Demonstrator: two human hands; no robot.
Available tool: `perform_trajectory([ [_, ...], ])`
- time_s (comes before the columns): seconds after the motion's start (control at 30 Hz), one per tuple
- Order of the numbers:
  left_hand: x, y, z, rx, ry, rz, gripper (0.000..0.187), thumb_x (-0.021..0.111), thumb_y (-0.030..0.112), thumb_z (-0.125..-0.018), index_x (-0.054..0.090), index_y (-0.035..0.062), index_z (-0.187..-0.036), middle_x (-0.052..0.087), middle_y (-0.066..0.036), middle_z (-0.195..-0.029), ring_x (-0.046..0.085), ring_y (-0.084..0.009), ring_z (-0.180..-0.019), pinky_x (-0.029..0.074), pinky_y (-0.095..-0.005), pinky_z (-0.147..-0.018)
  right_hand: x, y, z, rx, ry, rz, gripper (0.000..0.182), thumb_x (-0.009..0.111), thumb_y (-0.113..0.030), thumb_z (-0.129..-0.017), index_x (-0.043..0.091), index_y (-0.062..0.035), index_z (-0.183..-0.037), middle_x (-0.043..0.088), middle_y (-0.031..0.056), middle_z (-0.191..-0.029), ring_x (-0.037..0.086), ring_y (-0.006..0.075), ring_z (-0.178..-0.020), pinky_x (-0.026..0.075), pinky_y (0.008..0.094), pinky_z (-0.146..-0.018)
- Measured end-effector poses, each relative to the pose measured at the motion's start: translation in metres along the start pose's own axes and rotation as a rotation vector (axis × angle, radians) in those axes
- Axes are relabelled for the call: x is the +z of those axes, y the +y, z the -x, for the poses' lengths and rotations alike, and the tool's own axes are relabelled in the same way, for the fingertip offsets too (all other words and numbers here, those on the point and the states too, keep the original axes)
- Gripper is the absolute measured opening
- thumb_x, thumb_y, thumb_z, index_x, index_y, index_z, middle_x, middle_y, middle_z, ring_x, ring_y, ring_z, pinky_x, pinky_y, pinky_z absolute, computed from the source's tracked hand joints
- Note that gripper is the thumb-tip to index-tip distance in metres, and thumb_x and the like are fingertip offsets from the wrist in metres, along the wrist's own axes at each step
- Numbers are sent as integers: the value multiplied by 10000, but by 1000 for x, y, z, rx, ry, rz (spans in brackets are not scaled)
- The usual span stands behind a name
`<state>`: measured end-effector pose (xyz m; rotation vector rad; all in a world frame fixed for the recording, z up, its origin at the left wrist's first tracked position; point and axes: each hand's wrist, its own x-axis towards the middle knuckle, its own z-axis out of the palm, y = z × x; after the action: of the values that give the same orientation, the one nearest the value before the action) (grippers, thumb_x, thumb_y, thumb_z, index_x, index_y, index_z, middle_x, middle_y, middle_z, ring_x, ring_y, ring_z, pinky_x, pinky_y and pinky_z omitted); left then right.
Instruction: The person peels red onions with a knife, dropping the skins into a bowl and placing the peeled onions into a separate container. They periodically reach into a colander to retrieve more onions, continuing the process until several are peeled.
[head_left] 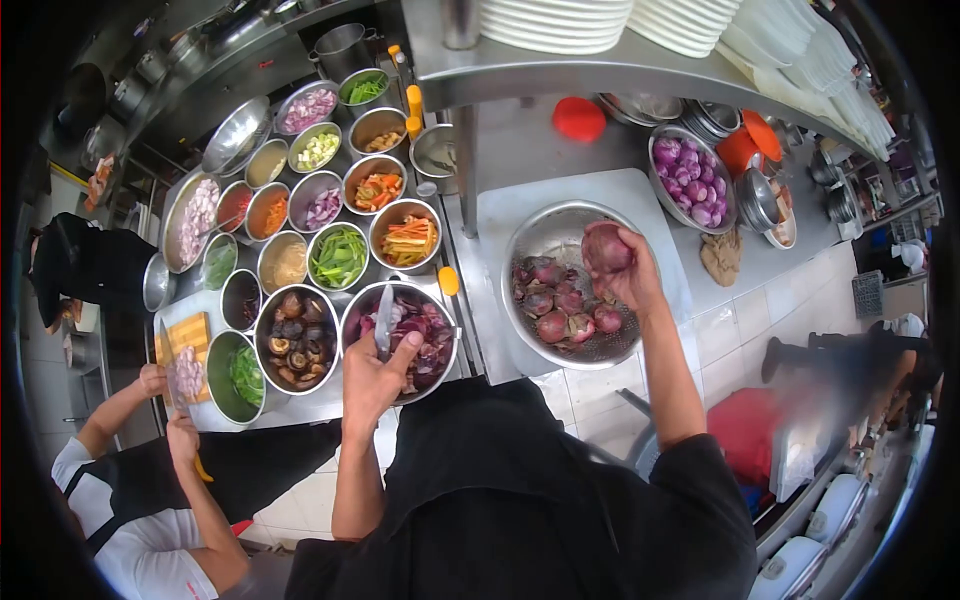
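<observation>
A large unpeeled red onion [607, 248] is gripped in my right hand [637, 275], above the right part of a perforated metal colander [520, 325]. Several more unpeeled onions [568, 298] lie in that colander, which stands on a white board [500, 205]. My left hand [375, 380] is closed on a knife [384, 322], its blade pointing away from me. Hand and knife are over a steel pot [455, 350] that holds purple onion skins or pieces [425, 330]. Part of the knife's handle is hidden by my fingers.
Left of the pot, steel containers hold mushrooms [298, 335], green peppers [338, 256] and carrot strips [410, 240]. A bowl of peeled onions [690, 180] stands at right. A co-worker's hands [182, 435] cut on a wooden board [185, 340] at far left. Plates [550, 22] sit on the shelf.
</observation>
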<state>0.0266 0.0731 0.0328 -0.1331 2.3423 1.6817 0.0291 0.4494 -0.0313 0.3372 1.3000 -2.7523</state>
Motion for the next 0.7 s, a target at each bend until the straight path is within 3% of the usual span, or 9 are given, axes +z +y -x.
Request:
perform_trajectory([
  [0.07, -6, -2, -1, 4, -76, 25, 313, 719, 280, -831, 660, -26, -806, 570, -27, -577, 485, -70, -461, 377, -240, -420, 53, 11, 10, -46, 96, -11, 424, 488, -382, -884, 589, -24, -1089, 634, 108, -1026, 616, 220, -913, 503, 322, -685],
  [0.13, -12, -13, -7, 75, -129, -36, 374, 750, 330, -787, 662, -34, -797, 597, -41, -604, 529, -98, -529, 439, -278, -506, 98, 25, 19, -20, 80, -133, 511, 442, -453, -874, 555, 8, -1066, 620, 146, -918, 603, 233, -748, 482, 287, -583],
  [0.2, -17, -7, -7, 108, -191, -57, 411, 762, 365, -763, 675, -31, -826, 631, -70, -644, 564, -124, -587, 468, -303, -579, 137, 46, 20, -8, 116, -171, 540, 410, -486, -879, 550, 10, -1041, 603, 149, -904, 590, 247, -702, 470, 298, -564],
  [0.27, -24, -3, -8, 82, -270, -71, 430, 770, 390, -742, 688, -17, -852, 652, -95, -682, 592, -142, -615, 476, -313, -610, 157, 70, 17, -29, -131, -255, 546, 398, -500, -883, 543, 11, -1015, 582, 150, -890, 566, 258, -668, 464, 314, -559],
  [0.33, -33, 4, -10, 142, -341, -94, 419, 767, 379, -744, 687, -18, -850, 656, -113, -690, 617, -145, -644, 481, -309, -626, 182, 92, 18, -11, -107, -262, 538, 390, -492, -893, 533, 15, -999, 568, 152, -880, 549, 263, -663, 460, 326, -561],
  [0.43, -50, 7, -15, 269, -341, -152, 542, 780, 463, -684, 674, -48, -828, 632, -151, -638, 641, -221, -611, 489, -334, -600, 211, 118, 21, 8, -126, -358, 475, 422, -420, -915, 556, 3, -1085, 613, 132, -1014, 621, 234, -903, 516, 356, -775],
  [0.5, -59, 7, -19, 360, -312, -224, 698, 778, 577, -603, 656, -83, -791, 610, -194, -604, 637, -311, -575, 495, -373, -568, 223, 134, 24, -21, -48, -282, 467, 422, -411, -918, 557, 2, -1088, 615, 134, -1019, 622, 236, -917, 517, 367, -792],
  [0.57, -68, 2, -22, 376, -327, -262, 731, 771, 599, -594, 650, -95, -785, 612, -207, -611, 639, -320, -577, 497, -381, -570, 238, 144, 24, -76, 72, -166, 443, 412, -387, -924, 561, 5, -1065, 619, 131, -1007, 623, 232, -920, 512, 378, -824],
  [0.7, -82, -5, -26, 389, -374, -330, 825, 744, 664, -568, 625, -129, -761, 606, -235, -603, 644, -351, -584, 514, -397, -587, 254, 153, 24, -104, 7, -154, 434, 391, -378, -924, 564, 9, -1016, 624, 125, -957, 619, 217, -884, 503, 349, -818],
])
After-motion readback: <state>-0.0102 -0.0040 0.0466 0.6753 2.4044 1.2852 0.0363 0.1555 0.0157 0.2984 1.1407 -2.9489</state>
